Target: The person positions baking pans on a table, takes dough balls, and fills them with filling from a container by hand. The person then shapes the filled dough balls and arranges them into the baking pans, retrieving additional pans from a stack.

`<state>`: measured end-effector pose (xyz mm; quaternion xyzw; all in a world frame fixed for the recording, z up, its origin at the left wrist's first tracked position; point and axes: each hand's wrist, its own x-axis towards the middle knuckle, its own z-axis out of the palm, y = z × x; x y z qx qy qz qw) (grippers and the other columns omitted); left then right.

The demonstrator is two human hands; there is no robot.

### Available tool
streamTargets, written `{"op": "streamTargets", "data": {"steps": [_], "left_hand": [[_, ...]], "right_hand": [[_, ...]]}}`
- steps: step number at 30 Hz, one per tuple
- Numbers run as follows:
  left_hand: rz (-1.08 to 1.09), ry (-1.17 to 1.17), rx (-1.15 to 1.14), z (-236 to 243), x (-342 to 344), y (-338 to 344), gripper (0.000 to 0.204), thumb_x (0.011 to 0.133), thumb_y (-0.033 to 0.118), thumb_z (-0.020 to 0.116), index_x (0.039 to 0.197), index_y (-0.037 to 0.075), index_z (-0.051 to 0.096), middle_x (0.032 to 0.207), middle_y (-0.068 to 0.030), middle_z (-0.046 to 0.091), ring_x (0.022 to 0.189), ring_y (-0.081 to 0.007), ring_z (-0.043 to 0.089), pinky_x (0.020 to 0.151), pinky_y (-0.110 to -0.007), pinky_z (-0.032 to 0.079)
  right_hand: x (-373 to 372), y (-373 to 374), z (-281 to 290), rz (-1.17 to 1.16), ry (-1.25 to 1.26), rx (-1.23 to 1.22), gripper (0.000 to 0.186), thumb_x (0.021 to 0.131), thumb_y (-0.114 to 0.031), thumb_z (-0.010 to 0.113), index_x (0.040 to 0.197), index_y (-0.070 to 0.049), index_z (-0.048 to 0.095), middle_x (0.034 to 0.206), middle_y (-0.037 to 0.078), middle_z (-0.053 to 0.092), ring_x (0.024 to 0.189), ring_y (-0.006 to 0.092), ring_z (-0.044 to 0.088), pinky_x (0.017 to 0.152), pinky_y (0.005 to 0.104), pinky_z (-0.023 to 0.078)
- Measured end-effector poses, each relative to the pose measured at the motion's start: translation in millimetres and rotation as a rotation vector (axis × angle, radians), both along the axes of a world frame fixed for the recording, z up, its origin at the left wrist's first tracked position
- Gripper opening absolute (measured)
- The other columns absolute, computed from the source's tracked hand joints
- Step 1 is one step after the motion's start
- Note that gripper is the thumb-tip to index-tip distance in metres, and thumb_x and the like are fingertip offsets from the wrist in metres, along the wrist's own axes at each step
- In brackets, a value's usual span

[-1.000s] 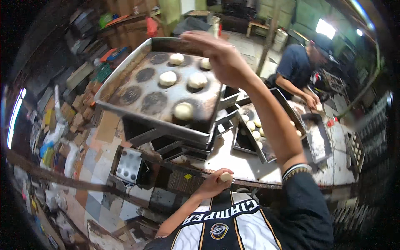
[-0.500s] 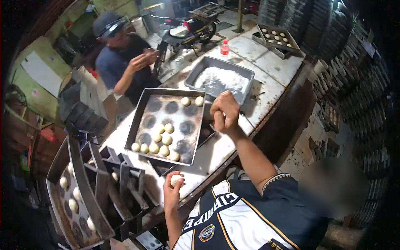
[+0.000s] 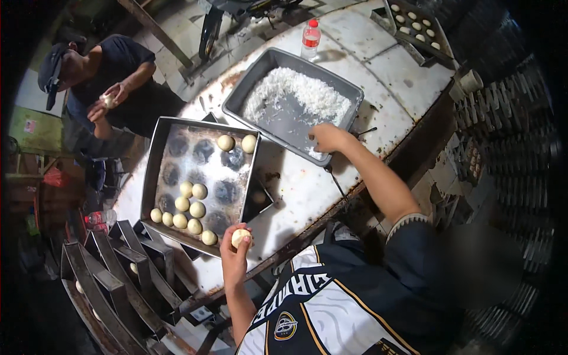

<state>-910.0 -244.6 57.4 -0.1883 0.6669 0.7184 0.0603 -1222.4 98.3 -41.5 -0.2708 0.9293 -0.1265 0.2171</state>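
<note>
A pale round dough ball (image 3: 241, 238) is held in the curled fingers of my left hand (image 3: 234, 263), beside the near right corner of a square metal tray (image 3: 155, 171). Several dough balls (image 3: 197, 209) lie in that tray, most along its near side and two at the far right corner. My right hand (image 3: 329, 139) reaches inside the near right end of a grey tub (image 3: 232, 102), its fingers bent downward and closed. White crumbly shreds (image 3: 322, 97) are heaped toward the tub's far side. What those fingertips hold, if anything, is hidden.
Across the table a person (image 3: 112, 65) handles a small pale ball. A red-capped bottle (image 3: 310, 40) stands behind the tub. Another tray of dough balls (image 3: 416, 26) sits far right. Stacked metal trays (image 3: 118, 278) crowd the near left, with racks (image 3: 515, 118) along the right.
My right hand, a fist near the tub's near corner before, has moved into the tub. My left hand still holds the dough ball. The whole view has shifted.
</note>
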Motion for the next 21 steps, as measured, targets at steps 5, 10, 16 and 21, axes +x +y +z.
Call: {"op": "streamTargets", "data": {"steps": [5, 10, 16, 21], "left_hand": [[0.148, -0.045, 0.005, -5, 15, 13, 0.032, 0.105, 0.011, 0.069, 0.134, 0.002, 0.063, 0.119, -0.0075, 0.072, 0.104, -0.0126, 0.065, 0.091, -0.027, 0.053], [0.269, -0.103, 0.047, -13, 44, 22, 0.032, 0.105, 0.01, 0.068, 0.135, 0.002, 0.061, 0.12, -0.009, 0.071, 0.106, -0.0136, 0.066, 0.094, -0.028, 0.053], [0.344, -0.083, 0.08, -17, 48, 28, 0.031, 0.105, 0.009, 0.066, 0.136, 0.002, 0.061, 0.12, -0.0104, 0.071, 0.107, -0.016, 0.068, 0.093, -0.03, 0.055], [0.409, -0.075, 0.06, -14, 58, 27, 0.032, 0.105, 0.009, 0.066, 0.136, 0.002, 0.061, 0.119, -0.0108, 0.071, 0.106, -0.0176, 0.069, 0.092, -0.031, 0.057]], "right_hand": [[-36, -29, -38, 0.325, -0.237, 0.345, 0.038, 0.067, -0.028, 0.095, 0.086, 0.002, 0.081, 0.092, 0.02, 0.08, 0.087, 0.038, 0.078, 0.077, 0.0464, 0.063], [-25, -38, -72, 0.341, -0.082, 0.298, 0.043, 0.064, -0.03, 0.098, 0.081, 0.005, 0.08, 0.089, 0.02, 0.08, 0.084, 0.0389, 0.079, 0.076, 0.0469, 0.064], [-74, -34, -64, 0.051, -0.123, -0.269, 0.052, 0.062, -0.028, 0.096, 0.1, 0.002, 0.076, 0.094, 0.022, 0.078, 0.089, 0.0379, 0.077, 0.08, 0.0486, 0.061], [-70, -14, -45, 0.324, -0.275, 0.079, 0.1, 0.057, -0.022, 0.102, 0.14, 0.001, 0.05, 0.122, 0.028, 0.07, 0.117, 0.0434, 0.069, 0.097, 0.0476, 0.057]]}}
